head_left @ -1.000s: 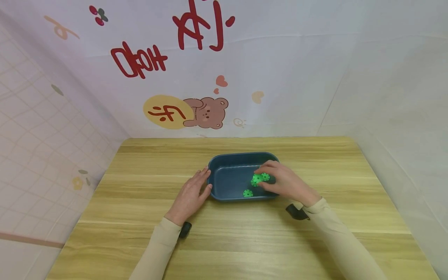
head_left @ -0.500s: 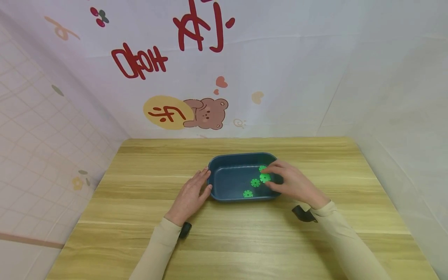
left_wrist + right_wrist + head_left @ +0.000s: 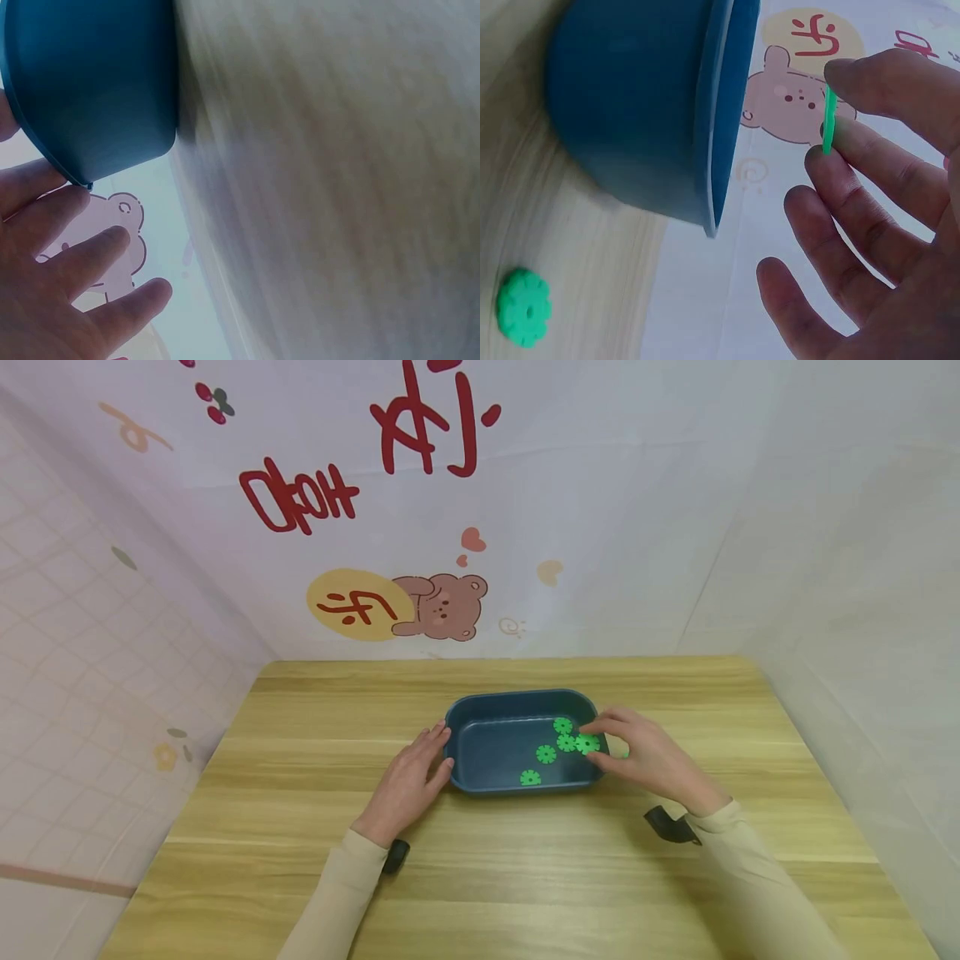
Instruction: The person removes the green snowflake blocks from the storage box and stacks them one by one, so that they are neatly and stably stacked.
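A dark blue oblong tray (image 3: 487,760) stands on the table with several green notched discs (image 3: 546,754) lying flat in its right half. My right hand (image 3: 660,760) pinches another green disc (image 3: 588,743) between thumb and fingertips over the tray's right end. That disc (image 3: 829,120) appears edge-on in the right wrist view, level with the rim and apart from it. My left hand (image 3: 405,781) rests its fingertips and thumb on the tray's left end. Its fingers (image 3: 97,262) look spread in the left wrist view, some touching the rim.
On the table outside the tray's right end lies a loose green disc (image 3: 523,307), mostly hidden by my right hand in the head view. Behind the wooden table (image 3: 480,877) hangs a white printed cloth (image 3: 622,527). More cloth lines both sides.
My right hand has moved right, carrying the pinched disc from over the tray's discs to its right end. More discs in the tray are uncovered. The left hand has kept its place.
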### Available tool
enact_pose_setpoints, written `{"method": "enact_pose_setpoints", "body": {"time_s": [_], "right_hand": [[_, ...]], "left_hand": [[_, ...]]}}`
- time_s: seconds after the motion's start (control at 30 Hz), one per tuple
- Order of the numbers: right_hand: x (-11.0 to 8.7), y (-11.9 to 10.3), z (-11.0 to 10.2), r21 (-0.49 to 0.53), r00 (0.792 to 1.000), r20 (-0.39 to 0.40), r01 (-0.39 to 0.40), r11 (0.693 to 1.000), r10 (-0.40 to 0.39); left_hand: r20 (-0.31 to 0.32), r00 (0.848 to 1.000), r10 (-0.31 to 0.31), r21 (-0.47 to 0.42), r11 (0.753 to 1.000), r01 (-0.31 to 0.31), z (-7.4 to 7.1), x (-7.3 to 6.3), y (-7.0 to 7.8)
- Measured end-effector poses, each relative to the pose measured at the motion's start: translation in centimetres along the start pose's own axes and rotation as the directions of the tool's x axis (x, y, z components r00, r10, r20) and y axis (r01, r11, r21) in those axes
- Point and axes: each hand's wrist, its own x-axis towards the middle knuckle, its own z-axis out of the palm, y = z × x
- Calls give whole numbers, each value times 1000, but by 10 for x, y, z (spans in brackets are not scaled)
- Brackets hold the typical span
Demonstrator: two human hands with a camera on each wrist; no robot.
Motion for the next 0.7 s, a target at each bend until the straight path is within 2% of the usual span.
{"method": "enact_pose_setpoints", "body": {"time_s": [0.2, 0.6, 0.7], "right_hand": [[-9, 7, -5, 21, 1000, -18, -12, 1000, 12], [-27, 25, -15, -2, 996, -72, -54, 999, 54], [-32, 30, -18, 3, 994, -70, -84, 996, 84]], "left_hand": [[25, 1000, -19, -10, 1000, 19, 0, 1, 0], [20, 1000, -13, -8, 1000, 14, 0, 0, -1], [22, 1000, -14, -10, 1000, 14, -1, 0, 0]]}}
